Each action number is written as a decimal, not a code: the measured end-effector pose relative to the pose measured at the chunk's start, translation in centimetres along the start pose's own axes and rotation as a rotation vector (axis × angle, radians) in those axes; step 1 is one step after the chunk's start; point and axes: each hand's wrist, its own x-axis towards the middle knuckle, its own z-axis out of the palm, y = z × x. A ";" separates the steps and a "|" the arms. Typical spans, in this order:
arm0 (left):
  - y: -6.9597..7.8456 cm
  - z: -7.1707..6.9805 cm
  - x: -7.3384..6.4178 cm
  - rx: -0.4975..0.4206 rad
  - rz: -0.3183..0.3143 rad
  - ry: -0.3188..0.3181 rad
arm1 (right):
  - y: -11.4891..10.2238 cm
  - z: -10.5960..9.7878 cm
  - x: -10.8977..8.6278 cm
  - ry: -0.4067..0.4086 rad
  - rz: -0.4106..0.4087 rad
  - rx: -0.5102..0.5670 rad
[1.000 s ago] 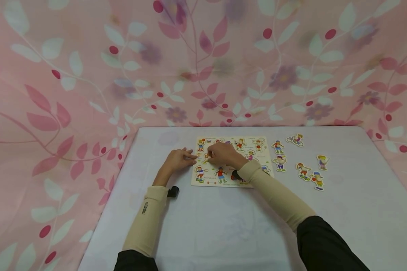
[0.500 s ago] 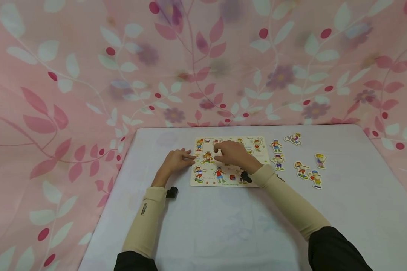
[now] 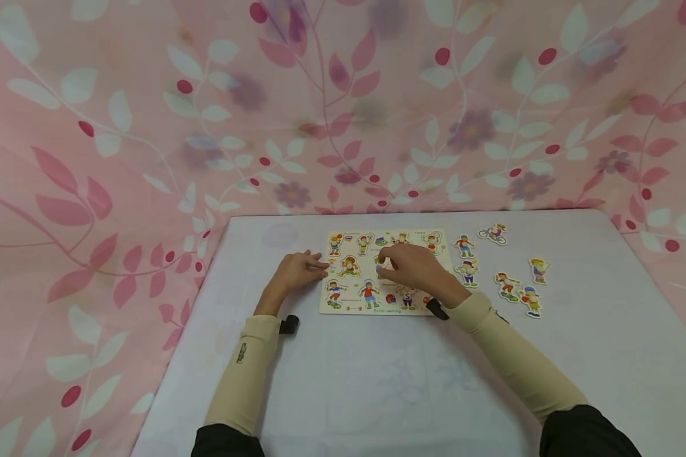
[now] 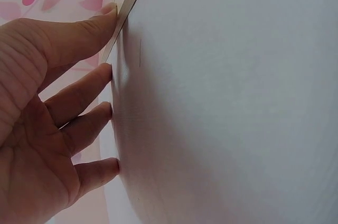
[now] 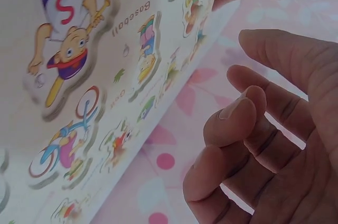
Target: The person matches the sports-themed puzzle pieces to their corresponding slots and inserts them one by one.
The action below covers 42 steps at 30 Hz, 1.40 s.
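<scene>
A pale puzzle board (image 3: 343, 311) with sports figures lies on the white-covered table. My left hand (image 3: 297, 271) stays at its left edge; in the left wrist view the thumb (image 4: 87, 34) touches the board's edge and the other fingers are spread, their tips on the cloth. My right hand (image 3: 414, 270) hovers over the middle right of the board. Its fingers are loosely bent, with nothing between thumb and fingertips in the right wrist view. A running figure (image 3: 349, 266) sits at the board's middle left. Below the right hand, the wrist view shows a baseball figure (image 5: 68, 49).
Loose figure pieces lie right of the board: a cyclist (image 3: 493, 234), two standing figures (image 3: 465, 246) near the board's edge, a skateboarder (image 3: 506, 287), a blue-capped figure (image 3: 530, 301) and another figure (image 3: 539, 270). A pink floral curtain (image 3: 320, 114) hangs behind the table.
My right hand has lifted off the running figure at the board's middle left and moved right, its fingers loosening. That figure now shows uncovered. The left hand keeps its place.
</scene>
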 end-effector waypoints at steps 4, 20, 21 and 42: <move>0.0 0.1 0.0 0.009 0.010 -0.002 | 0.5 -0.3 -1.1 0.012 0.023 0.003; 0.0 0.1 0.0 0.019 0.031 0.015 | 3.7 -1.2 -4.9 0.046 0.108 0.043; 0.0 0.1 0.0 0.018 0.033 0.017 | 4.0 -1.2 -5.1 0.051 0.112 0.047; 0.0 0.0 0.0 0.000 -0.002 0.003 | 10.7 -3.1 -11.0 0.116 0.304 0.060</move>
